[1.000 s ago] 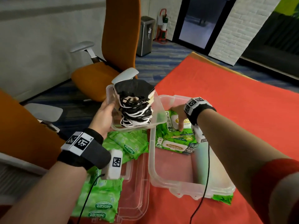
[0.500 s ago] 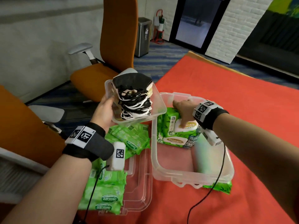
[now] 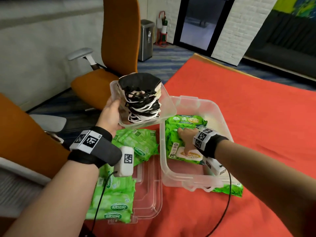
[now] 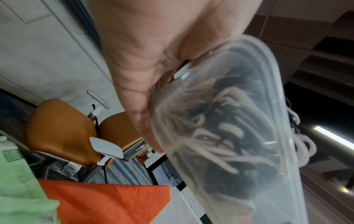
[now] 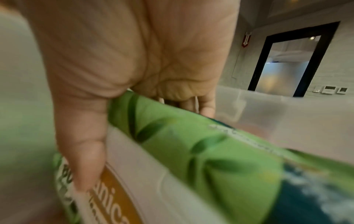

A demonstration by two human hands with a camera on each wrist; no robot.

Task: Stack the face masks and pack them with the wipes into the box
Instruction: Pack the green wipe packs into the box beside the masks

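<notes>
My left hand [image 3: 111,113] grips a small clear tub [image 3: 169,108] by its near-left wall and holds it in the air, left of the big box. A stack of black and white face masks [image 3: 140,100] stands in the tub, ear loops hanging down the side. In the left wrist view the masks [image 4: 229,136] show through the tub wall [image 4: 268,106]. My right hand [image 3: 187,137] is inside the large clear box [image 3: 220,115]. It holds a green wipes pack [image 3: 172,141], thumb on the label and fingers over the far edge [image 5: 210,159]. Another pack [image 3: 186,119] lies behind it.
Loose green wipes packs [image 3: 136,144] [image 3: 112,202] lie left of the box, partly on a clear lid [image 3: 148,194]. One more pack [image 3: 229,189] sticks out from under the box's near right corner. A red cloth [image 3: 248,100] covers the table. Orange chairs [image 3: 106,79] stand on the left.
My right hand has moved from the box's far left corner back toward me and taken hold of the nearer wipes pack. The left hand still holds the tub of masks up.
</notes>
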